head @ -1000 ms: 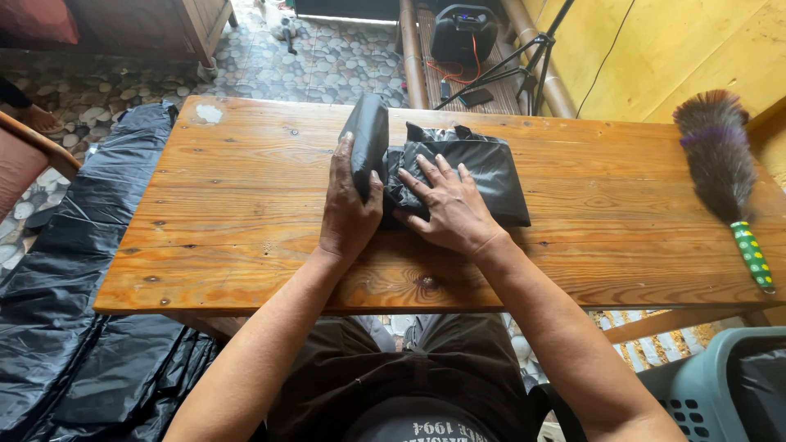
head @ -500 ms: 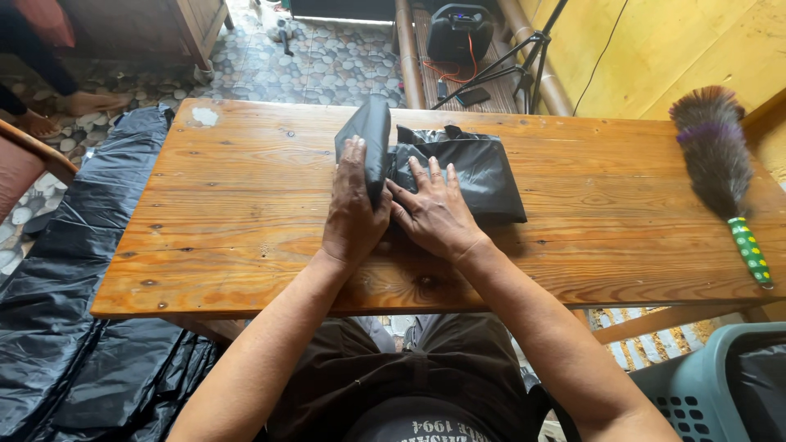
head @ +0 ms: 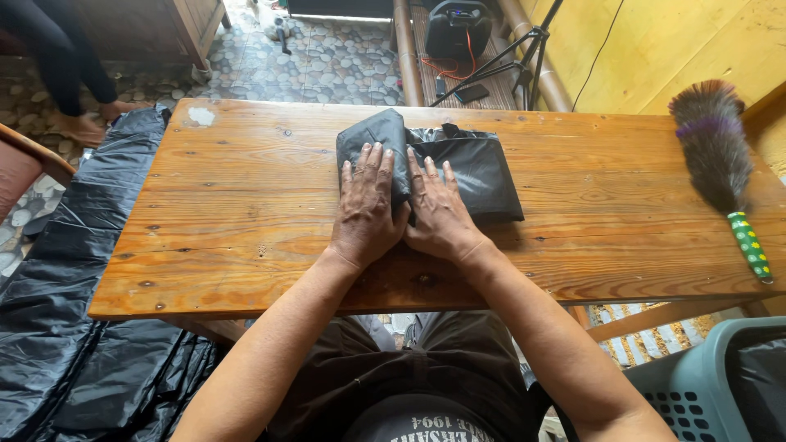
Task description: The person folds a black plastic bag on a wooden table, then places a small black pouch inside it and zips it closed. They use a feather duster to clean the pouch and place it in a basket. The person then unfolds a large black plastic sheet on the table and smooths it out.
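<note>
A folded black plastic bag lies on the wooden table, a little right of the middle. My left hand rests flat on its left, folded-over part, fingers spread. Beside it, my right hand presses flat on the bag's near edge, fingers apart. The two hands touch each other at the thumbs. Neither hand grips anything; both lie palm down on the plastic.
A feather duster with a green spotted handle lies at the table's right end. Black plastic sheeting covers the floor at left. A grey-blue laundry basket stands at lower right. Another person's legs are at far left.
My left hand has brought the raised flap of the bag down and now lies flat on it. My right hand has slid closer to the left one.
</note>
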